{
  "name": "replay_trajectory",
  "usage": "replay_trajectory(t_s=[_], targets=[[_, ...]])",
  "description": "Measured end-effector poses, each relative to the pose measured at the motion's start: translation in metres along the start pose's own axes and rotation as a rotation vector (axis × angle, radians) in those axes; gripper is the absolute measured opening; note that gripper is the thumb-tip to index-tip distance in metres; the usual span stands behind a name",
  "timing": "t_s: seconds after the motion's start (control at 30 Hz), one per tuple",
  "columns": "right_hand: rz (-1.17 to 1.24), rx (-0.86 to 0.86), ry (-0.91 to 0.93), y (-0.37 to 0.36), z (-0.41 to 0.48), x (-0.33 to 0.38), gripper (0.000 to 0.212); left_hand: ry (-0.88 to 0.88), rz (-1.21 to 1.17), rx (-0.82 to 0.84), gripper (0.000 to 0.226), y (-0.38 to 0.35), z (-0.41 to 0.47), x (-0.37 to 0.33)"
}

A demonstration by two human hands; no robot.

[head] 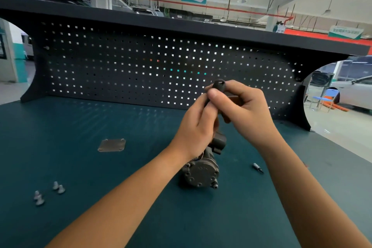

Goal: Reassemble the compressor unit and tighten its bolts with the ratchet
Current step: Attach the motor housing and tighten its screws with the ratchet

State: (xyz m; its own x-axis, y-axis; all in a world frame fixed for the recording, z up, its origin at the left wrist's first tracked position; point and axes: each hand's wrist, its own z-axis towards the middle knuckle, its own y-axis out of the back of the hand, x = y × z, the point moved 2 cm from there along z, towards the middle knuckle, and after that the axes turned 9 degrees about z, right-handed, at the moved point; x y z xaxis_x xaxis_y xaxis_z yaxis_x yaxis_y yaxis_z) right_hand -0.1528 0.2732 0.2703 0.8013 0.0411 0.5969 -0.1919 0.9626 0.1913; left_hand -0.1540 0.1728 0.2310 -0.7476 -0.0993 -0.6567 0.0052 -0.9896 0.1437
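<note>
The grey compressor unit (201, 171) lies on the green bench mat, its round bolted end facing me. Above it, both hands hold a dark ratchet handle (219, 84) upright in the air. My left hand (199, 125) grips its lower part with the thumb laid on the handle; my right hand (245, 106) wraps round it from the right. Most of the ratchet is hidden by the fingers. A flat square cover plate (112, 145) lies to the left of the unit. Several silver bolts (48, 193) lie at the near left. A small bit (258, 167) lies right of the unit.
A black pegboard back panel (141, 66) with a top shelf stands along the bench's far edge. The bench's right edge (342, 159) drops off to a workshop floor with a blue chair and a white car beyond.
</note>
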Motion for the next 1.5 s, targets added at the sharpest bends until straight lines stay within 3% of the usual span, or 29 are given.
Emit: replay_trajectory(t_s=[0.1,0.17,0.3,0.4,0.47,0.53,0.63,0.7,0.77,0.8,0.97,1.07,1.17,1.3,1.37,1.5], targets=[[0.027,-0.001,-0.023,0.005,-0.005,0.007,0.043,-0.002,0.095,0.133,0.034,0.007,0.003,-0.004],[0.046,-0.036,-0.064,0.006,-0.009,0.007,0.033,0.070,0.124,0.168,0.035,0.025,0.007,0.002],[0.070,-0.126,-0.113,0.005,-0.015,0.004,0.024,0.487,0.100,-0.104,0.023,0.071,0.010,0.042],[0.068,-0.151,-0.123,0.004,-0.018,0.003,0.026,0.803,0.305,0.101,0.021,0.073,0.002,0.072],[0.056,-0.153,-0.118,0.002,-0.021,0.002,0.029,0.849,0.254,0.167,0.022,0.065,0.003,0.077],[0.047,-0.173,-0.111,0.000,-0.022,0.002,0.032,0.755,0.243,0.084,0.018,0.061,0.008,0.067],[0.058,-0.211,-0.110,-0.002,-0.019,0.002,0.031,0.439,0.163,-0.073,0.016,0.056,0.011,0.037],[0.058,-0.245,-0.106,-0.004,-0.013,0.002,0.024,0.245,-0.045,0.038,0.022,0.045,0.003,0.012],[0.047,-0.261,-0.096,-0.005,-0.007,0.002,0.022,0.078,0.007,0.137,0.021,0.032,-0.007,-0.005],[0.048,-0.251,-0.099,-0.006,-0.004,0.003,0.022,0.027,0.074,0.110,0.014,0.026,-0.009,-0.008],[0.413,-0.291,-0.357,0.000,0.005,0.001,0.037,-0.060,0.173,-0.056,0.009,0.015,-0.008,-0.005],[0.198,-0.344,-0.444,0.012,-0.003,-0.009,0.029,-0.012,0.077,-0.152,0.015,0.010,-0.003,-0.005],[0.167,-0.214,-0.689,-0.006,-0.037,-0.025,0.033,0.066,-0.004,-0.200,0.026,0.010,0.002,-0.007],[0.502,-0.185,-1.068,-0.034,-0.072,-0.040,0.040,0.044,0.110,-0.117,0.041,0.008,0.003,-0.003],[0.658,-0.189,-1.135,-0.042,-0.073,-0.043,0.041,0.021,0.184,-0.052,0.048,0.007,0.001,-0.003],[0.797,-0.174,-1.136,-0.065,-0.067,-0.044,0.031,-0.013,0.365,0.133,0.036,0.005,-0.001,-0.004]])
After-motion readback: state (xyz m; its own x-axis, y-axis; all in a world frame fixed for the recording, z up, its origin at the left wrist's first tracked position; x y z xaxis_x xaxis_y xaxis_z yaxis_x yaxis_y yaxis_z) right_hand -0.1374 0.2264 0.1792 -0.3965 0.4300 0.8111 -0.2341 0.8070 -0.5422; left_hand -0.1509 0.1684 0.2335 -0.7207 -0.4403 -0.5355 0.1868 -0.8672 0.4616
